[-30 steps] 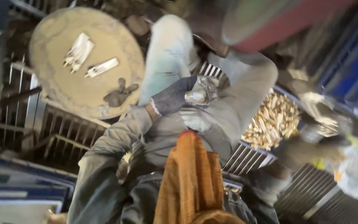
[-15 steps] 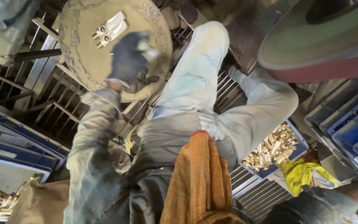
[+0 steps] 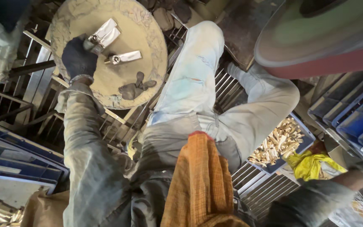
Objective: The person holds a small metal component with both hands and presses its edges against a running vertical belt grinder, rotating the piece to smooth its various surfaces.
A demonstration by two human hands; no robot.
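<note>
Two flat shiny metal pieces point(image 3: 106, 33), dusty stool point(image 3: 148, 38)

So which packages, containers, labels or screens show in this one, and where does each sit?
No labels, signs or screens show.
Blue plastic crate of pale metal pieces: right of the bent knee, rectangular, full.
Stacked blue plastic crates: far right, rectangular.
Blue plastic crates on the left: lower left, stacked.
Gloved left hand: on shiny metal pieces, upper left.

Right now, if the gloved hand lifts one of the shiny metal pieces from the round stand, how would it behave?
The metal piece looks flat and rigid, so probably stiff. Its polished surface may slip in the left hand. Lying flat on the round stand, it seems unlikely to roll.
</note>
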